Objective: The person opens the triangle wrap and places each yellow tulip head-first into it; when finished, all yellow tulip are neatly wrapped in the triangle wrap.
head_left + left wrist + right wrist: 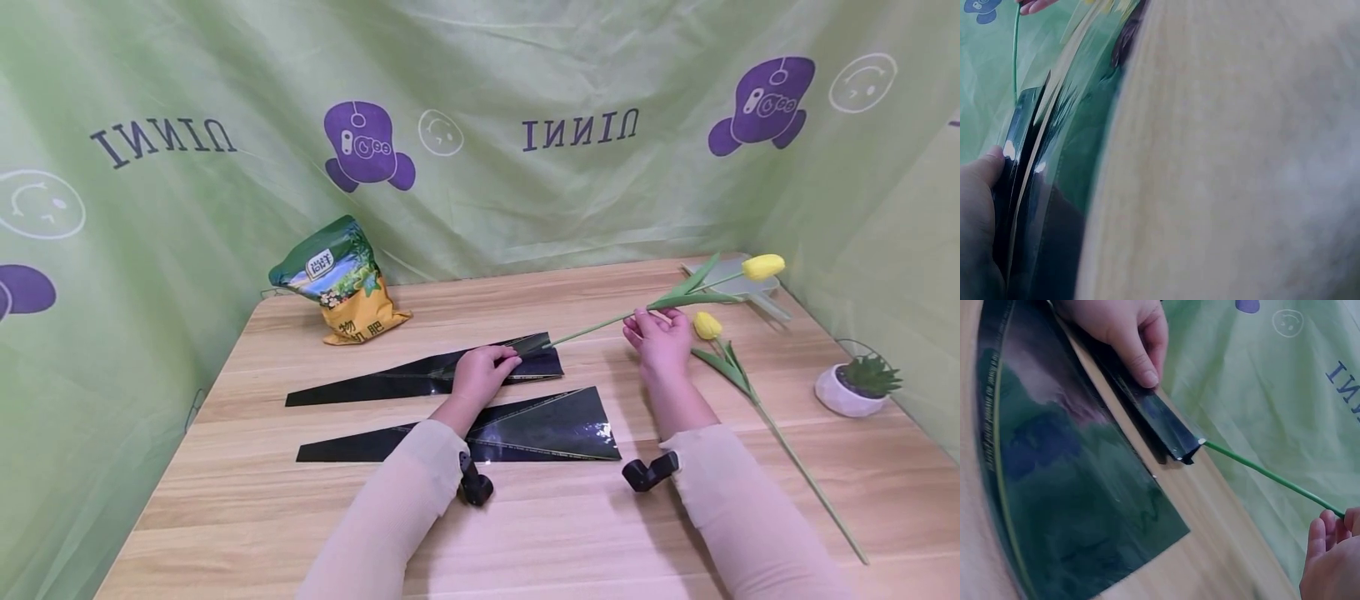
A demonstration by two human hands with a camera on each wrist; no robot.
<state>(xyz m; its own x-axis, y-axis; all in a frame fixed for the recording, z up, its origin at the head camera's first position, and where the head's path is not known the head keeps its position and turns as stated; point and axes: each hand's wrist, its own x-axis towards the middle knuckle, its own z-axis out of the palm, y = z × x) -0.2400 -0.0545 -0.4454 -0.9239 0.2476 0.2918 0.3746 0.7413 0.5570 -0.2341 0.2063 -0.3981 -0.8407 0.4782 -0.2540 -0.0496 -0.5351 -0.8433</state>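
My left hand (482,377) pinches the farther black flower sleeve (360,385) near its wide end. That mouth is lifted a little open in the right wrist view. My right hand (663,340) grips the stem of a yellow artificial tulip (763,267), its bloom pointing to the far right. The bare end of the green stem (1272,478) meets the sleeve's mouth; how far in it reaches I cannot tell. Nearer to me a second black sleeve (555,425) lies flat. Another yellow tulip (707,325) rests on the table, right of my right hand.
A green and yellow bag (345,283) with printed lettering stands at the back left. On the right edge sits a small succulent in a white pot (851,396). A translucent flat item (731,279) lies behind the tulip bloom. Green curtains enclose the wooden table (247,500).
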